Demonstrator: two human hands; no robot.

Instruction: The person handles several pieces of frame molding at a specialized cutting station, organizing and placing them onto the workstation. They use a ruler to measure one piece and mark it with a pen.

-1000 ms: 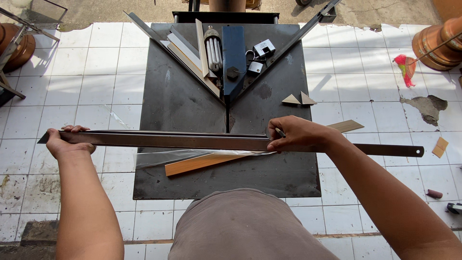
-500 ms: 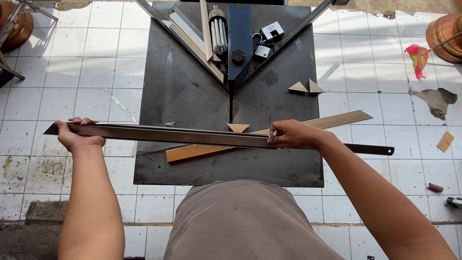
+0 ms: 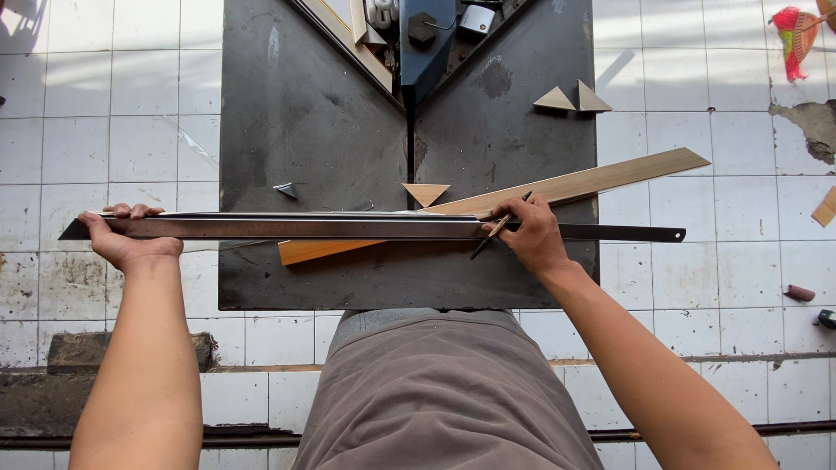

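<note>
My left hand (image 3: 126, 237) grips the left end of a long grey metal strip (image 3: 287, 228) that I hold level across a dark steel work table (image 3: 305, 130). A long black ruler (image 3: 618, 233) runs along it and sticks out to the right. My right hand (image 3: 529, 235) pinches a pencil (image 3: 500, 225) against the strip and ruler near the middle. Under them a long wooden slat (image 3: 575, 184) lies at a slant, and a small wooden triangle (image 3: 426, 192) sits just beyond the strip.
A mitre cutting head with V-shaped fences (image 3: 427, 43) sits at the table's far side. Two wooden triangle offcuts (image 3: 573, 98) lie at the table's right. White floor tiles surround the table, with a red object (image 3: 791, 30) and scraps to the right.
The view has dropped closer to the table. The strip, ruler and both hands sit a little lower and nearer me; the small triangle now lies clear beyond the strip.
</note>
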